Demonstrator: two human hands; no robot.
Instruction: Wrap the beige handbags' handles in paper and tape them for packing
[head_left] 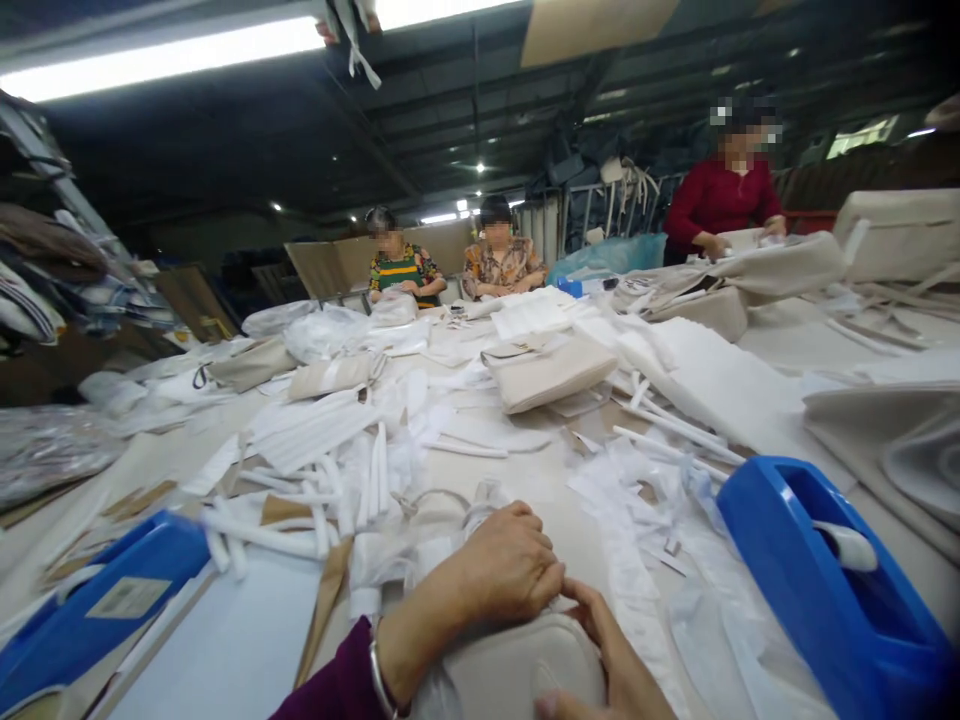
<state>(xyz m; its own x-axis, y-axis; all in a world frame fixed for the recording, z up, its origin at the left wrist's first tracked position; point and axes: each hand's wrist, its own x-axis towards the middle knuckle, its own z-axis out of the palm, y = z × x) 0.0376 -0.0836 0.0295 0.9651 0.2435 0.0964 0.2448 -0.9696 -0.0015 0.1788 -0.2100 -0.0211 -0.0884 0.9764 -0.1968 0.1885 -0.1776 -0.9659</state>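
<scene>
A small beige bag [525, 665] with rounded corners and a stitched edge lies at the bottom centre, cut off by the frame. My right hand [619, 660] wraps round its right side, with the thumb on the front and the fingers at the top corner. Curled at the bag's upper edge, my left hand [502, 565] is closed and meets the right fingertips; what its fingers pinch is hidden. A purple sleeve and a silver bracelet show on the left arm. Just beyond my left hand lies a beige strap loop [439, 503] among clear plastic.
Blue tape dispensers stand at right [825, 590] and left [112, 600]. White foam rolls [322, 500], white paper sheets [697, 385] and a beige flap bag [551, 375] cover the table. Three people work at the far side, one in a red top [720, 205].
</scene>
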